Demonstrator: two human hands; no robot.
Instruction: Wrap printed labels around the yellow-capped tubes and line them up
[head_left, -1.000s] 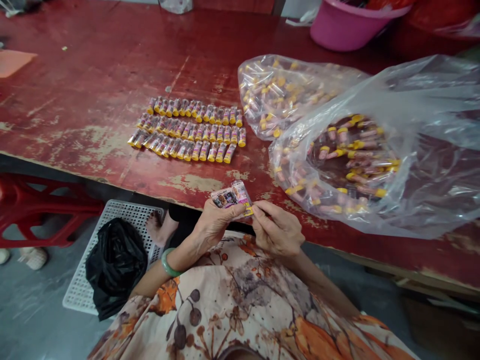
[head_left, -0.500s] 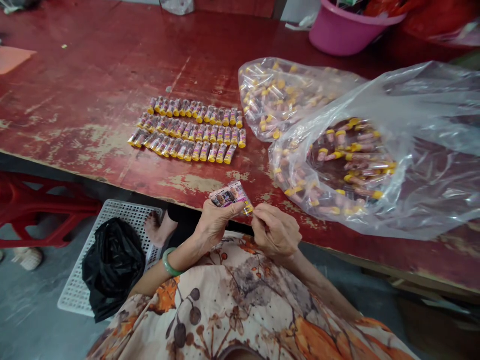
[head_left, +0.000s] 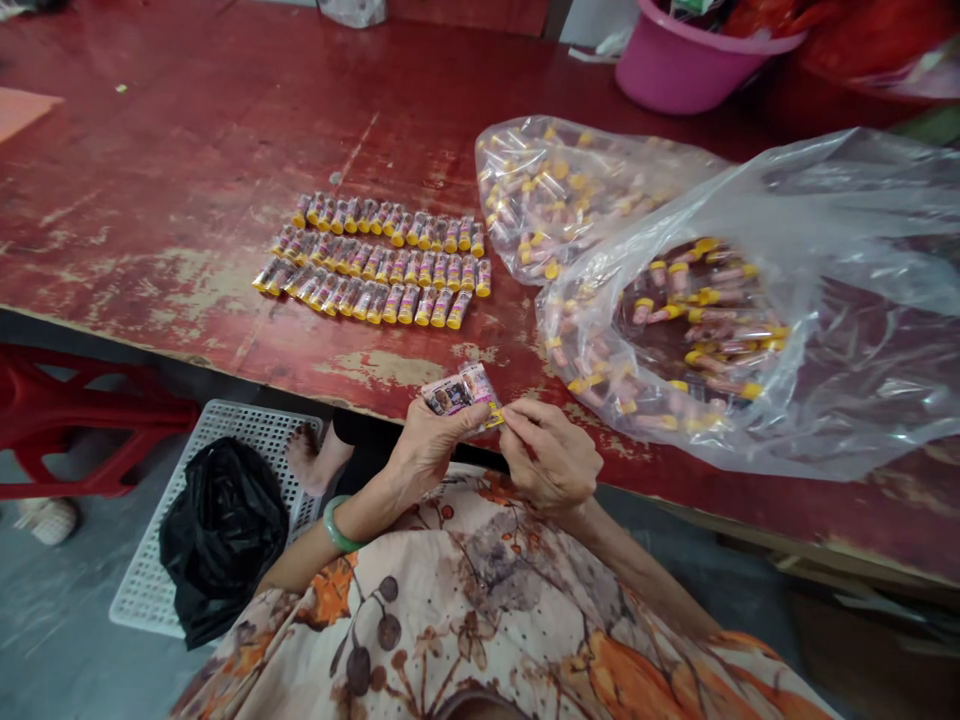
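Over the table's front edge, my left hand (head_left: 439, 440) pinches small printed plastic packets (head_left: 448, 397) under its thumb. They carry pictures and lettering, and one has a yellow lower end. Close on the right, my right hand (head_left: 553, 455) is closed, its fingertips pinched at the yellow corner of that packet. The fingers hide whatever else lies between them. Beyond the hands, small wrapped tubes with yellow ends (head_left: 409, 303) lie side by side in three rows. At right, an open clear plastic bag (head_left: 847, 370) holds many loose yellow-capped tubes (head_left: 724, 315).
Behind the open bag lies another clear bag (head_left: 540, 190) of capped tubes. A pink tub (head_left: 675, 65) stands at the back right of the worn red table (head_left: 187, 120). Below left are a red stool (head_left: 82, 420), a white perforated mat (head_left: 142, 570) and a black plastic bag (head_left: 225, 540).
The right fingertips have shifted slightly left against the packet's corner, and the packets have spread a little apart. Otherwise the scene is nearly the same, with a slight camera shift.
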